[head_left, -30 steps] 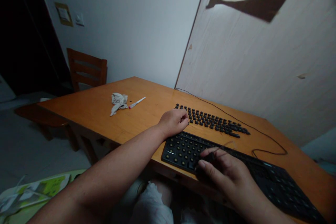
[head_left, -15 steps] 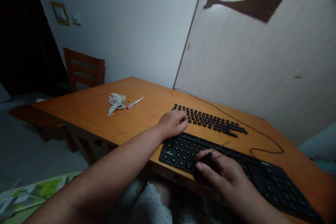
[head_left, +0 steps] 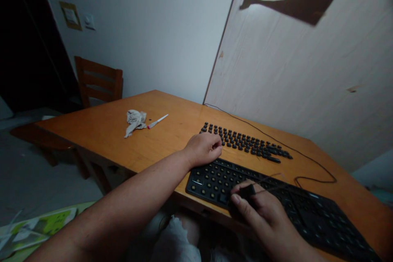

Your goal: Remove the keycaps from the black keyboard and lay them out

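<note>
A black keyboard (head_left: 211,168) lies along the table's near edge; its left part shows bare round key mounts. My right hand (head_left: 260,208) is over its front edge, fingers closed around the black handle of a wire keycap puller (head_left: 247,190). The puller's thin wires point away to the right, above the keyboard. My left hand (head_left: 202,149) rests curled on the keyboard's far left edge, beside loose black keycaps (head_left: 245,142) set out in rows. What the left fingers hold, if anything, is hidden. The right hand covers part of the keyboard's middle.
On the wooden table (head_left: 166,143) to the left are a crumpled cloth (head_left: 135,122) and a white brush (head_left: 158,121). A black cable (head_left: 310,159) runs behind the keycaps. A wooden chair (head_left: 100,82) stands beyond the table's left end. A wall (head_left: 153,41) rises behind.
My right hand has tilted slightly, and the puller's black handle and wires now show more plainly. My left hand has barely moved. The view has shifted a little.
</note>
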Demonstrator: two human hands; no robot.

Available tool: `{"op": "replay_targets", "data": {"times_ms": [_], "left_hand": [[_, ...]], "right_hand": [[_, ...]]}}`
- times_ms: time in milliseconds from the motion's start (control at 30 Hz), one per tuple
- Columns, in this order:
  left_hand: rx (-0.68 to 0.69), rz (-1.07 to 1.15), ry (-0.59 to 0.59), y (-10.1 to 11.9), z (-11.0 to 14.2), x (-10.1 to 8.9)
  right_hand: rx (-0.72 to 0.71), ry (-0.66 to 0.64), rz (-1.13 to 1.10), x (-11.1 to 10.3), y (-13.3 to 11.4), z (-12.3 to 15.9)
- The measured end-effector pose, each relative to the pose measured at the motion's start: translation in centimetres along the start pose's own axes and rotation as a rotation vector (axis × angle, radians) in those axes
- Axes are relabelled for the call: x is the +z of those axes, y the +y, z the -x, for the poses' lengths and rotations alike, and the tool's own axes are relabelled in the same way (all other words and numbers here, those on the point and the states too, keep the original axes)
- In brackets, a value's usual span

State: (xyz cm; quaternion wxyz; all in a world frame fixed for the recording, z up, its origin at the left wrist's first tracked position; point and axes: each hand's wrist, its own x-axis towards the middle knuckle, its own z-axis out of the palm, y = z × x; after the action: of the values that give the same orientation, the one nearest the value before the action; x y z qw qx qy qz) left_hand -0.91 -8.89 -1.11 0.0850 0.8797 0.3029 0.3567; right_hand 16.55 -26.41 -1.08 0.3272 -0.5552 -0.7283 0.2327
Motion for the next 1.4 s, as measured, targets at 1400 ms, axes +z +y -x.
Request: {"op": "replay_targets", "data": {"times_ms": [1400], "left_hand": [[-0.322, 0.738, -0.559, 7.0, 3.1, -4.0]], "right_hand": [[-0.03, 0.281, -0.229, -0.2, 0.2, 0.4]]}}
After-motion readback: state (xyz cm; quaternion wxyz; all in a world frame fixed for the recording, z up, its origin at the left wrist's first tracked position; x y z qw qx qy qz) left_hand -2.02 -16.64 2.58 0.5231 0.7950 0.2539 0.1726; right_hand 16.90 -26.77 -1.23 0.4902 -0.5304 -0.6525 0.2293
